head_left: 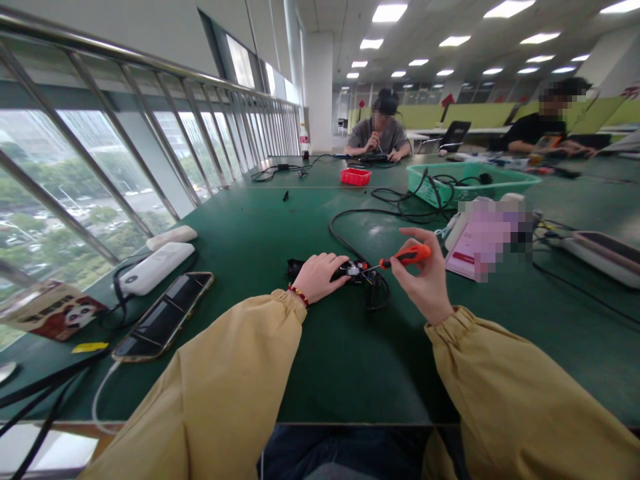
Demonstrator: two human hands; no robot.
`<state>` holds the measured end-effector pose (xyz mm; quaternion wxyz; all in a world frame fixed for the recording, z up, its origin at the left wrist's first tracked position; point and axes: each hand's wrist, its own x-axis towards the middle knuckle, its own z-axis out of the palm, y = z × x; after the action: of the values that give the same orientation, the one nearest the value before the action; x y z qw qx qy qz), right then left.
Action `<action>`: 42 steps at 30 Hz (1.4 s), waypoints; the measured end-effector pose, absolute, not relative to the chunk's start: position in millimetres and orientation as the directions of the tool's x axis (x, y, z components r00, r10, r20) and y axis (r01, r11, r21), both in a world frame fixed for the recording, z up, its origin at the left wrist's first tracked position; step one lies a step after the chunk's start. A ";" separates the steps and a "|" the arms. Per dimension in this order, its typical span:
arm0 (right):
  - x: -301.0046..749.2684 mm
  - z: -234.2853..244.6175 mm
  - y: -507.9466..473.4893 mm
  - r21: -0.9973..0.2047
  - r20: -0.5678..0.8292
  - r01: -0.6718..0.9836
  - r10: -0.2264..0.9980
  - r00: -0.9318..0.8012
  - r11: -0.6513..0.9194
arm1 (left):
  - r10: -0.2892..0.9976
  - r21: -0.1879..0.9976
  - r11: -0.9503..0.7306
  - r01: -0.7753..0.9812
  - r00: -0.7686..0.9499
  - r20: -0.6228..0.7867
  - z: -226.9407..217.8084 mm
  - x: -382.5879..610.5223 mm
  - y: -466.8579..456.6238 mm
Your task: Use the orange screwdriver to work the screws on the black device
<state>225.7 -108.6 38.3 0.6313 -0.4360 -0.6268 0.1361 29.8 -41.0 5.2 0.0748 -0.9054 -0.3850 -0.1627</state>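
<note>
Because the screwdriver (413, 255) lies at a shallow slant with its blade pointing toward the left hand (320, 277), a slip off the pale metallic end of the black device (354, 269) could carry the tip into those fingers; whether the tip is seated or merely beside the part cannot be told at this size. The device lies on the worktop (350, 360), in front of the person, so weak pressure from above might let it roll or twist under the blade. Its loose wiring and the black cable (345, 215) beyond could also snag or tug it askew. The left hand is palm down, wrist low, its fingers curled over the device's dark body and gripping it. Opposite, the right hand (430, 283) is raised off the worktop, thumb and fingers pinching the orange handle, one finger extended above it. Both forearms reach forward and slant inward.
</note>
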 end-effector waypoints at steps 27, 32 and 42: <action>227.2 36.4 -106.9 -0.750 0.617 0.399 0.776 0.131 0.528 | 0.676 0.010 -0.695 0.719 0.648 0.350 4.1 30.1 -39.9; 226.1 36.1 -106.0 -0.729 0.664 0.367 0.728 0.172 0.578 | 0.669 -0.009 -0.696 0.718 0.653 0.355 4.3 30.3 -40.0; 225.6 37.9 -109.0 -0.725 0.653 0.398 0.746 0.134 0.563 | 0.674 -0.025 -0.687 0.726 0.650 0.352 4.0 31.3 -39.4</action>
<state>225.6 -109.0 37.9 0.6074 -0.4451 -0.6422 0.1433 31.3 -39.4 4.0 0.0821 -0.9045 -0.3870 -0.1593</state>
